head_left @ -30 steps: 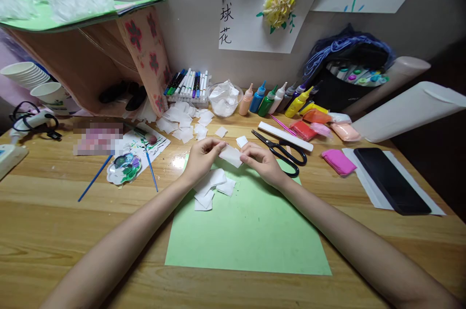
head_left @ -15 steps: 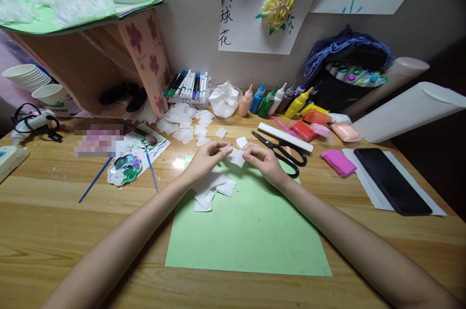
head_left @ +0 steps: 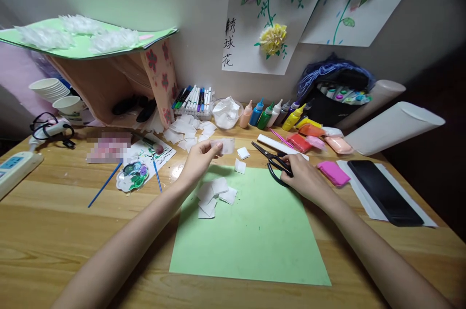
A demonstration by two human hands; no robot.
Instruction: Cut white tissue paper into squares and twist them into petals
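My left hand point(head_left: 204, 156) pinches a small white strip of tissue paper point(head_left: 226, 146) above the far edge of a green paper sheet point(head_left: 251, 246). My right hand point(head_left: 302, 172) has its fingers curled on one handle of the black scissors point(head_left: 272, 156), which lie with their blades toward the far left. Between my hands are a folded white paper square point(head_left: 243, 153) on the table and another white square point(head_left: 240, 166) at the green sheet's edge. Several more white squares point(head_left: 211, 194) overlap on the sheet's left part.
White paper pieces point(head_left: 182, 127) lie before a marker box point(head_left: 192, 112) and a clear bowl point(head_left: 227, 114). Paint bottles point(head_left: 269, 114), clay packs point(head_left: 300, 142) and a black phone point(head_left: 384, 192) stand or lie to the right. A paint palette point(head_left: 133, 175) and brushes are on the left.
My right hand has let go of the white paper and moved right onto the scissors. My left hand keeps the paper. A white square now lies at the sheet's far edge. The view has tilted up.
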